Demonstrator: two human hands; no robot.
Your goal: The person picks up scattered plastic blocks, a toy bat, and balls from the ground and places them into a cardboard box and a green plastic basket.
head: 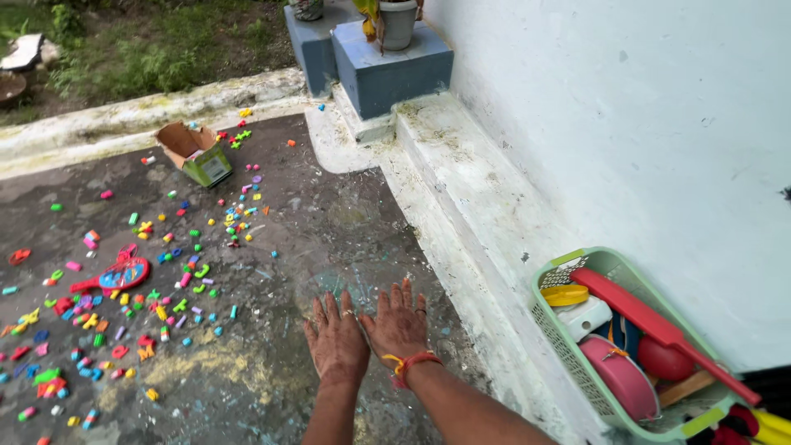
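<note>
Concrete floor (272, 247): left hand (338, 342) and right hand (398, 325) lie flat, fingers spread, holding nothing. Nearest toy bits (165, 305) look light, rigid; pinch singly.

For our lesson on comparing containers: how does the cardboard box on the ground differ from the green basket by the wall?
The cardboard box lies tipped on its side, open, on the dark ground; the green basket stands upright by the white wall. The box is solid card, the basket latticed plastic. The basket is packed with toys. Both are rectangular.
</note>
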